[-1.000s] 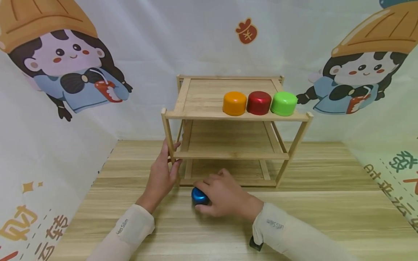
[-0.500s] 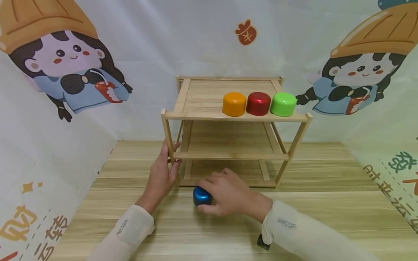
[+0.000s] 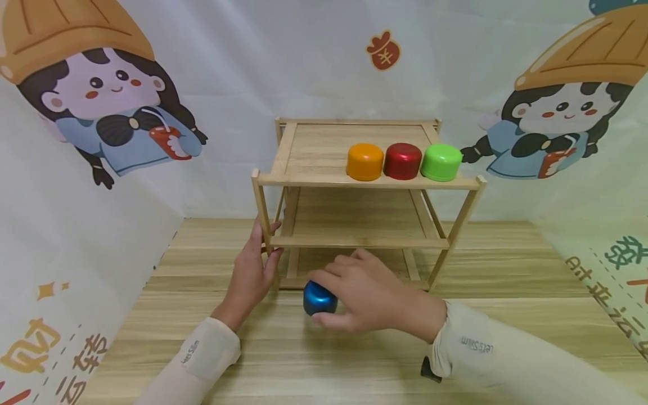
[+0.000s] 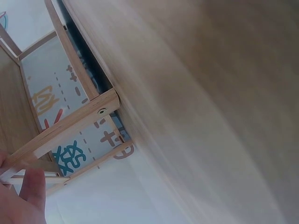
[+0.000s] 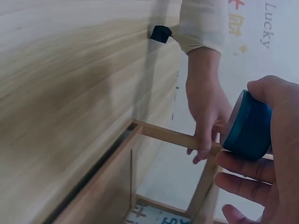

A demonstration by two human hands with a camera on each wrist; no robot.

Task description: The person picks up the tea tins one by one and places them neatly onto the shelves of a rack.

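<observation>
My right hand [image 3: 369, 292] pinches a shiny blue round tin [image 3: 320, 298] between thumb and fingers, in front of the wooden shelf rack's bottom tier. Seen from the right wrist, the blue tin [image 5: 252, 128] shows a pale flat end, and the fingertips lie along its side. My left hand [image 3: 252, 270] grips the left front post of the wooden shelf rack [image 3: 354, 242], with the thumb in front and some fingers behind the post. On the front right of the top shelf stand an orange tin [image 3: 364, 162], a red tin [image 3: 403, 161] and a green tin [image 3: 441, 162] in a row.
The rack has three tiers and stands on a wood-grain table [image 3: 506, 270]. Behind and beside it hangs a white printed cloth [image 3: 314, 62] with cartoon figures. A small black piece [image 3: 431, 370] sits at the right sleeve's cuff.
My right hand has shifted a little right and up toward the rack with the blue tin, which also looks slightly tilted now. The left hand has stayed on the post.
</observation>
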